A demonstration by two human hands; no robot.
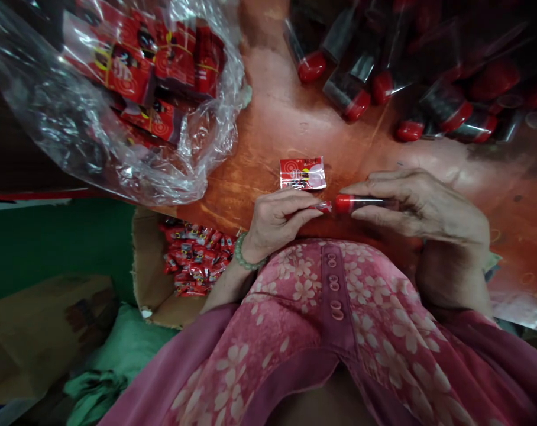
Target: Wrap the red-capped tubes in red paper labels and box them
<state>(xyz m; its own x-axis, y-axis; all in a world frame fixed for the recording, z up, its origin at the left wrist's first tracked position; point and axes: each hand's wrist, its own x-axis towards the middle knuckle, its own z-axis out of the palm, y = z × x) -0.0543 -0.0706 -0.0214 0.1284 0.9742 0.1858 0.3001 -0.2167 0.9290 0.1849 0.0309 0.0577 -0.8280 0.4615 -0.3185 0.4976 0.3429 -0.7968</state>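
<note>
My left hand (280,219), with a green bead bracelet at the wrist, pinches a small red printed plastic sleeve (324,206) between thumb and fingers. My right hand (432,204) grips a small dark bottle (370,203) with a red cap, lying sideways and pointing left. The cap end is close to the sleeve; a narrow gap seems to part them. Just beyond my left hand, a flat stack of red printed sleeves (301,173) rests on the table.
A clear plastic bag (175,183) with bundled red sleeves sits at the upper left of the reddish table (268,118). Many red-capped bottles (348,94) lie piled at the upper right. Below the table's left edge, a cardboard box (151,272) holds many red-wrapped pieces.
</note>
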